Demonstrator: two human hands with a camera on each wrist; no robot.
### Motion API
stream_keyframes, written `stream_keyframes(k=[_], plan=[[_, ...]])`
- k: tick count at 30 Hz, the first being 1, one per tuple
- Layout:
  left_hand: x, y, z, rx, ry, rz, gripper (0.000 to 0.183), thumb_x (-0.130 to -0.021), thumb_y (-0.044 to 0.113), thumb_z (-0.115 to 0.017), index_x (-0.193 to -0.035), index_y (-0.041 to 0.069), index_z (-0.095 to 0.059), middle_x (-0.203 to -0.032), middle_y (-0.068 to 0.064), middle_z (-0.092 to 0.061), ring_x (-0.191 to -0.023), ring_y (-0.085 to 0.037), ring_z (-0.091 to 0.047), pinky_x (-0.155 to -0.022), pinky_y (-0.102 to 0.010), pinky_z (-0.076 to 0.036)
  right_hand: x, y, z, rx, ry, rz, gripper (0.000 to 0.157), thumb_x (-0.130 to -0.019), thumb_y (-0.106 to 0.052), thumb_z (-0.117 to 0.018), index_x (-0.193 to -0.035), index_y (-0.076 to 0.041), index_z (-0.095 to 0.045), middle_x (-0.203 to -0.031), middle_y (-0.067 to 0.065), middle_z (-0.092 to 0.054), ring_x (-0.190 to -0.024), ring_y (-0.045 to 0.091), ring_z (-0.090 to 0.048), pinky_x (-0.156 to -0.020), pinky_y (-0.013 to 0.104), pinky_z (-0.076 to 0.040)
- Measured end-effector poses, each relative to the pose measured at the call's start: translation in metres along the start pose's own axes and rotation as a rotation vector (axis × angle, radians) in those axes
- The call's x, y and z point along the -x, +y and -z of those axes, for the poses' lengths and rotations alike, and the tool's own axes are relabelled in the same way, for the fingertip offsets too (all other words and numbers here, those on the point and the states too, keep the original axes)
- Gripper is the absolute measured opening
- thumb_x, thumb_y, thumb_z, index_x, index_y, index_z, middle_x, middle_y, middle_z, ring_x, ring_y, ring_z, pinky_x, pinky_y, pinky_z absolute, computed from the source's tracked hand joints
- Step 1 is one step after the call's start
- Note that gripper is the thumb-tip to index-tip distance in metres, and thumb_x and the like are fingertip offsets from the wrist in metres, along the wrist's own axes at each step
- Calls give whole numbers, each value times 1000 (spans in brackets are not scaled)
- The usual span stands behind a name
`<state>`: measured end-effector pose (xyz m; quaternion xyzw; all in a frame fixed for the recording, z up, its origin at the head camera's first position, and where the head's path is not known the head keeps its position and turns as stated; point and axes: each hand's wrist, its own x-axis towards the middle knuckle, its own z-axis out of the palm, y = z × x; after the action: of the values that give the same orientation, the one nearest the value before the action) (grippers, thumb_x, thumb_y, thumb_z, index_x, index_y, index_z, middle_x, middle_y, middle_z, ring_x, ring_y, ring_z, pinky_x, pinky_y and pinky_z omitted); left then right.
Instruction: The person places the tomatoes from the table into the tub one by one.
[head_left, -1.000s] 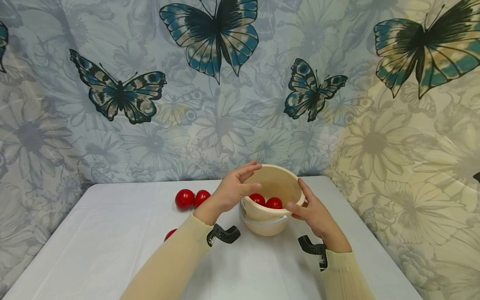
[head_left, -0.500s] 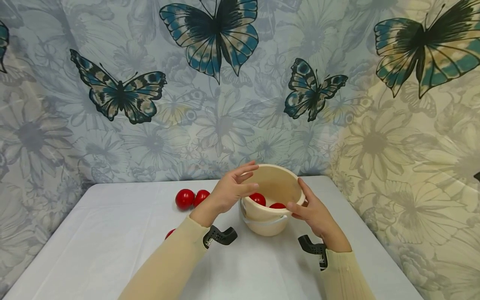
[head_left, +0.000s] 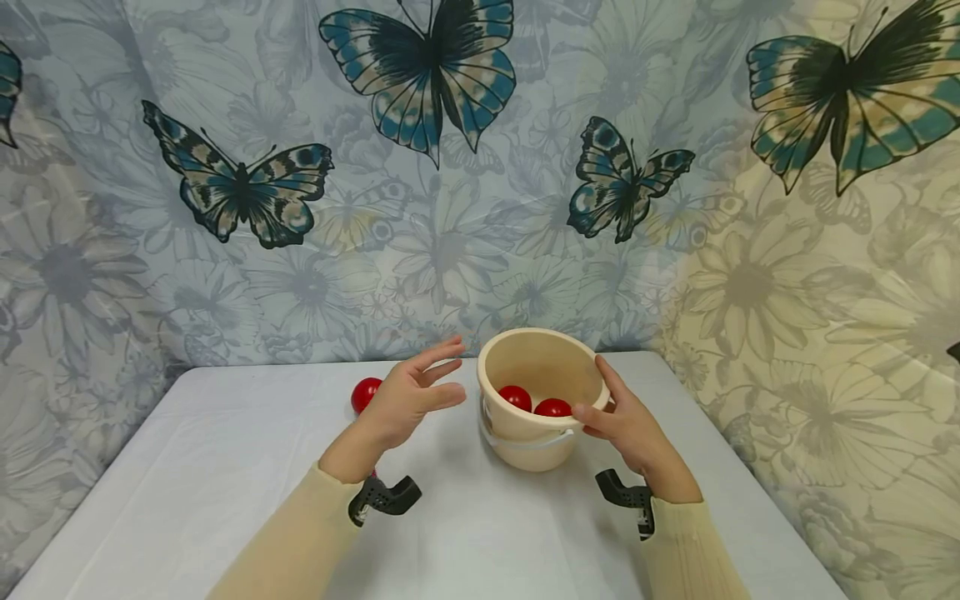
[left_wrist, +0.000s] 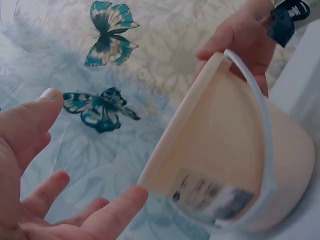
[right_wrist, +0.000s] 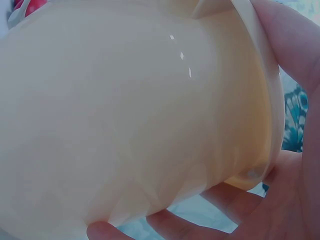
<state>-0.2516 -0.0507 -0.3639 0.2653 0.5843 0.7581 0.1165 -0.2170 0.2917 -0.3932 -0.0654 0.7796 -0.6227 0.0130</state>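
A cream plastic bucket [head_left: 528, 454] stands on the table, its pale handle [left_wrist: 267, 140] hanging down and a printed label [left_wrist: 212, 195] on its side. Two glossy red balls [head_left: 515, 397] lie inside it. My right hand [head_left: 630, 429] grips the bucket's right side, thumb over the rim and fingers spread along the outer wall [right_wrist: 125, 100]. My left hand [head_left: 397, 408] is in the air left of the bucket, fingers extended and holding nothing. Behind it sits another red ball [head_left: 365, 394], partly covered by the hand.
A white cloth covers the table [head_left: 187, 483]. A sliver of red shows under my left wrist. Close behind the table's back edge hangs a butterfly-and-flower wall covering [head_left: 450, 250]. Each wrist wears a black camera mount [head_left: 386, 497].
My left hand has moved left, away from the bucket's rim, and now covers part of the balls on the table. One ball in the bucket has shifted slightly. My right hand keeps its grip.
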Motion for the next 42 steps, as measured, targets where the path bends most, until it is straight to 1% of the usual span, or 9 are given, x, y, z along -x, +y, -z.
stream_keyframes(k=[8, 11, 15, 19, 22, 29, 35, 39, 42], plan=[[43, 10, 46, -182, 70, 38, 63, -90, 6, -74, -148, 10, -49, -158, -1, -33, -140, -27, -37, -100, -41, -49, 1, -1, 1, 2, 2, -9, 100, -93, -24, -73, -162, -21, 0, -163, 19, -5, -136, 48, -36, -96, 61, -45], [58, 13, 63, -227, 82, 16, 62, -91, 6, -73, -147, 8, -49, -157, -3, -33, -141, -33, -36, -99, -41, -49, 2, 0, 2, -2, 3, -10, 100, -93, -24, -73, -162, -22, 0, -163, 19, -5, -136, 48, -35, -97, 62, -44], [76, 14, 82, -286, 111, -13, 60, -91, 2, -71, -147, 6, -49, -157, -7, -34, -140, -42, -32, -96, -34, -51, 2, 1, 2, -2, 4, -8, 99, -93, -24, -73, -162, -23, 0, -163, 20, -6, -135, 48, -36, -97, 62, -44], [94, 10, 100, -345, 111, -1, 62, -92, 1, -70, -149, 7, -46, -156, -4, -35, -139, -39, -35, -95, -33, -52, 1, 1, 2, -2, 6, -8, 99, -93, -24, -73, -162, -23, -1, -163, 20, -7, -135, 47, -37, -97, 63, -43], [106, 3, 114, -363, 71, 25, 64, -92, 0, -70, -150, 8, -44, -155, 1, -37, -138, -33, -39, -93, -35, -53, 1, 1, 1, -5, 6, -8, 99, -93, -24, -73, -162, -23, -1, -163, 20, -7, -135, 47, -37, -97, 62, -44], [135, -21, 146, -300, -91, 60, 63, -93, -9, -62, -151, 1, -39, -155, 9, -36, -136, -23, -43, -91, -49, -53, 1, 1, 0, -16, -2, -1, 99, -93, -23, -73, -162, -21, -1, -163, 19, -6, -134, 49, -37, -97, 60, -44], [153, -35, 158, -318, -68, 114, 64, -91, -10, -64, -150, 0, -41, -153, 13, -39, -133, -22, -48, -90, -46, -55, 1, 0, 0, -9, -6, 2, 99, -93, -24, -73, -162, -22, -1, -163, 18, -5, -135, 48, -37, -97, 60, -45], [158, -40, 162, -221, -75, 144, 63, -93, -10, -61, -151, 1, -38, -152, 16, -39, -134, -17, -46, -90, -50, -53, 1, 0, 0, -5, -4, 7, 99, -94, -23, -72, -162, -22, -1, -164, 17, -4, -135, 48, -36, -96, 59, -46], [160, -45, 164, -113, -92, 155, 62, -95, -12, -55, -152, 7, -40, -153, 15, -39, -134, -14, -45, -92, -54, -51, 1, 0, 0, -4, -2, 6, 99, -94, -23, -72, -162, -22, -1, -164, 17, -4, -136, 48, -36, -96, 59, -46]])
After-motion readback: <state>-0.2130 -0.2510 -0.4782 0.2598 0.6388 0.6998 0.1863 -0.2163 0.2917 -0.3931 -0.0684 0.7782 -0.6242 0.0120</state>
